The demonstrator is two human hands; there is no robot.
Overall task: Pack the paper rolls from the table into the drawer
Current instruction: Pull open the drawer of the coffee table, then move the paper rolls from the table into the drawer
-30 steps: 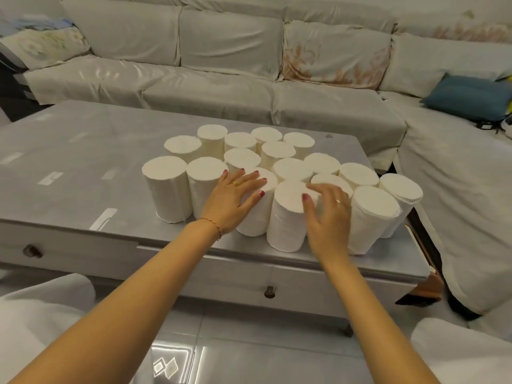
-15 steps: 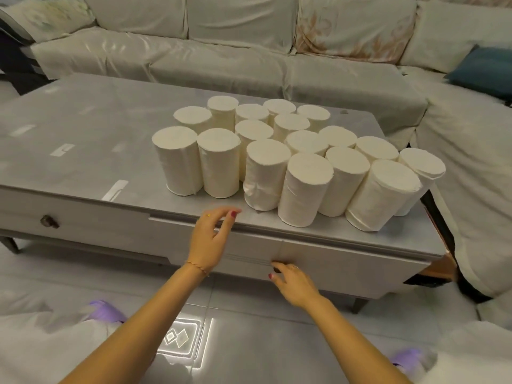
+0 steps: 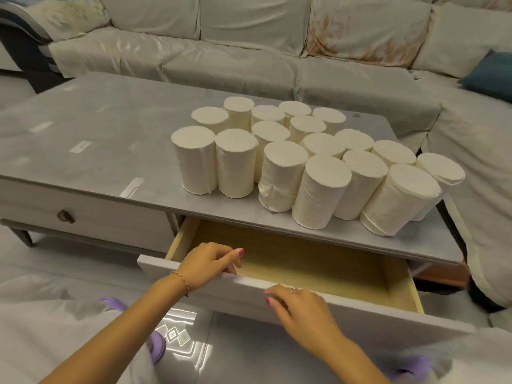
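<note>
Standing upright in a tight cluster toward the right front corner of the smooth grey table, the soft white paper rolls wait within easy reach. Below that edge the drawer gapes, its pale wood floor bare. Left hand curls over the front panel's top lip; right hand rests loosely on its face, gripping nothing.

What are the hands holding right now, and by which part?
Only the open drawer. The left hand grips the top edge of its front panel near the left end; the right hand rests on the front panel. No paper rolls are held.
</note>
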